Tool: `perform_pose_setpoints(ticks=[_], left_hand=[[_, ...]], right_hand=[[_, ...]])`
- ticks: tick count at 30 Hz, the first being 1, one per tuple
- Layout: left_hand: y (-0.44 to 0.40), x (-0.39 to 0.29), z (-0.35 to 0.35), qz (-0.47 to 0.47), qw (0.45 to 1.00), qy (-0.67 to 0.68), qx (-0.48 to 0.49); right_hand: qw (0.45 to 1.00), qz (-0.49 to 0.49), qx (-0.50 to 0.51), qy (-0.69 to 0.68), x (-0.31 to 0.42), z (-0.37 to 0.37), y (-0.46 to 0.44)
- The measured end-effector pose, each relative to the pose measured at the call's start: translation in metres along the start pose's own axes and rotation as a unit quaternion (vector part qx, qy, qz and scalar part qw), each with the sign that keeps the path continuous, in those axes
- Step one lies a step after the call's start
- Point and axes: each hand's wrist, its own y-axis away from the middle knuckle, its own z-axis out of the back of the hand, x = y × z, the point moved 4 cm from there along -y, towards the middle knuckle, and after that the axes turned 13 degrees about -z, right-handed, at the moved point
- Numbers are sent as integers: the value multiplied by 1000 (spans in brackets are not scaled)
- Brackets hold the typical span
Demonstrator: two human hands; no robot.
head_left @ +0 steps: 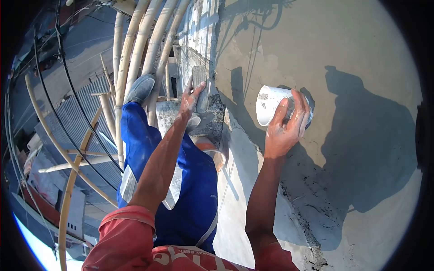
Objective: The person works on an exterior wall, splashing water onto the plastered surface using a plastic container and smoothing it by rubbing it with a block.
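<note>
Right hand [288,124] clamps a white container [270,105], left hand [190,101] a grey board [199,76].

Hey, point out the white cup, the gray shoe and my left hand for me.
White cup [270,100]: head view, on its white outer side.
Gray shoe [142,86]: head view, on its upper, toward the toe.
Left hand [188,102]: head view, on the back of the hand.

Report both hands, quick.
Left hand: fingers on the grey board; whether gripping, cannot tell.
Right hand: closed around the white container.
</note>
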Motion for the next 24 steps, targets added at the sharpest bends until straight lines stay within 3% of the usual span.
perform_pose_setpoints(ticks=[2,4,6,10,12,15,18,24], left_hand=[[2,5,-16,23,996,81,-15],[3,20,-18,-31,999,24,-29],[12,20,-18,-77,995,-55,-40],[10,51,-25,-70,994,4,-79],[17,45,-25,-115,982,-58,-138],[9,71,-38,-103,961,-41,-252],[19,50,-45,-99,947,-61,-301],[47,27,-26,-100,939,-51,-325]], right_hand=[[1000,14,20,-4,-4,-12,-12],[997,31,57,-31,-1,-25,-14],[994,-39,81,-58,-5,-25,-9],[994,-44,65,-81,-7,-25,-10],[996,-44,68,-42,-8,-25,-9],[995,-64,81,-19,-20,-28,-9],[982,-153,92,-61,-17,-29,-9],[985,-89,105,-105,-25,-34,-11]])
